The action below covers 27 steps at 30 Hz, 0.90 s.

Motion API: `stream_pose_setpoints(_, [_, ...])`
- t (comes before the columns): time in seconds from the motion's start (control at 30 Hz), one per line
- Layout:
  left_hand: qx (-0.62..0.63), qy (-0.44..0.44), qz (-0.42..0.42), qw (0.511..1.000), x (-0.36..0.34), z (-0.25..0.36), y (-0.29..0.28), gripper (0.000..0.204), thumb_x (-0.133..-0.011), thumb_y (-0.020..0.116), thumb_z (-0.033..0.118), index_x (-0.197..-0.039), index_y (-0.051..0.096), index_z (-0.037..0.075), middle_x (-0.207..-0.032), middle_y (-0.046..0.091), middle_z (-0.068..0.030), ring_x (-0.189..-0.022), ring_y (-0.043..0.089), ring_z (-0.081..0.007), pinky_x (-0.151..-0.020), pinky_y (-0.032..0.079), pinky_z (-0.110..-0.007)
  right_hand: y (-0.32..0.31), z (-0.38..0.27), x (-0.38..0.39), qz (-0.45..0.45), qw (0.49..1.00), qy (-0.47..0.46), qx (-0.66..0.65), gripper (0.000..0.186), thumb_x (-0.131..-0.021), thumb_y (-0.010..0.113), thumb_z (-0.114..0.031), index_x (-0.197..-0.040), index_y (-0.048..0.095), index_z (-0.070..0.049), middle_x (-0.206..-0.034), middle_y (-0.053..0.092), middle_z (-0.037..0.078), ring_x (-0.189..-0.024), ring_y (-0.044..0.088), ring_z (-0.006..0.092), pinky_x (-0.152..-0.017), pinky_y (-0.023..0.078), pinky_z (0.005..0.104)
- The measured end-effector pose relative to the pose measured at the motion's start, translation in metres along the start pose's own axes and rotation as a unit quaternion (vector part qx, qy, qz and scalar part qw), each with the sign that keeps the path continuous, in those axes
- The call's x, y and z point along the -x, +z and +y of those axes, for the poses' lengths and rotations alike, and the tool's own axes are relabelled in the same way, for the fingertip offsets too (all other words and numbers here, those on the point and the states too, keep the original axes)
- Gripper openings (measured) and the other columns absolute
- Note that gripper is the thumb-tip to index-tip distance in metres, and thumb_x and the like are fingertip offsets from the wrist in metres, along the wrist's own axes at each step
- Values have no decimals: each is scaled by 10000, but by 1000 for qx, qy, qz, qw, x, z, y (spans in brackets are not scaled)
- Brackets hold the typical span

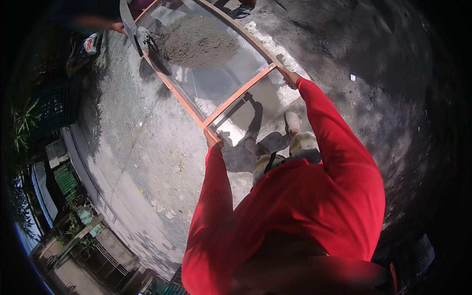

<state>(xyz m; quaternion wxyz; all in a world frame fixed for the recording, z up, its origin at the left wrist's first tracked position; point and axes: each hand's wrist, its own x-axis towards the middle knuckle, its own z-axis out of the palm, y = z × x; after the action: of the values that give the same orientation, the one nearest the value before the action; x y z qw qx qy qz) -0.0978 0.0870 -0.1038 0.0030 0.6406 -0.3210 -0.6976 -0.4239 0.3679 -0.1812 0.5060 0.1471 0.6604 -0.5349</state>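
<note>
Free room before crossbar (240,94), sand (199,43) beyond

Wooden-framed screen (241,93) held at one end, upper centre.
Left hand (214,139) near centre, right hand (290,77) higher and rightward; grey sand (196,43) within the screen's outline.

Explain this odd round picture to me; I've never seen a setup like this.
There is no machine here: a person works with two bare hands. The single picture comes from a wide fisheye camera on their head, looking down, so straight edges bend. The red sleeves are the wearer's. The left hand and right hand each grip one side of a wooden frame. A see-through sheet spans it, bearing a grey, sandy heap. At upper left is another person's hand.
</note>
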Motion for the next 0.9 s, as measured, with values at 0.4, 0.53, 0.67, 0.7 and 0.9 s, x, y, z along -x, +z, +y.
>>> stream_pose_setpoints(0.4, [6, -1, 12, 1000, -37, -28, -23, 615, -579, 368, 757, -588, 340, 143, -431, 255, 15, -356, 291, -158, -342, 243, -298, -4, 11, 15, -14, 999, 32, 28, 644, -617, 387, -724, -639, 422, -82, -499, 334, -3, -392, 311, 114, -356, 239, 244])
stream_pose_setpoints(0.53, [-37, 100, -52, 993, -36, -23, -32, 633, -558, 357, 776, -576, 349, 143, -391, 266, 24, -325, 296, -145, -329, 250, -273, 5, 9, 18, 2, 1000, 1, 23, 731, -616, 405, -710, -763, 499, -1, -549, 387, 29, -419, 342, 121, -380, 270, 249])
stream_pose_setpoints(0.67, [-24, 31, -60, 997, -30, -10, -34, 635, -554, 335, 784, -554, 341, 148, -357, 237, 28, -286, 265, -149, -310, 234, -271, 12, 7, 23, 7, 1000, -10, 17, 712, -632, 422, -686, -771, 508, 7, -558, 409, 37, -440, 366, 127, -393, 283, 244])
stream_pose_setpoints(0.7, [-12, 33, -61, 997, -27, -8, -34, 632, -556, 339, 779, -554, 342, 147, -361, 249, 24, -288, 274, -148, -309, 234, -268, 14, 8, 24, 12, 1000, -8, 24, 715, -633, 421, -685, -776, 509, 10, -564, 416, 39, -447, 371, 129, -397, 286, 245])
stream_pose_setpoints(0.9, [-13, 17, -24, 999, -12, -19, -34, 634, -556, 356, 766, -572, 347, 132, -404, 274, 13, -321, 292, -140, -328, 255, -243, 12, 14, 29, 13, 997, -3, 81, 891, -569, 395, -738, -930, 531, 65, -730, 485, 110, -603, 460, 183, -516, 372, 285])
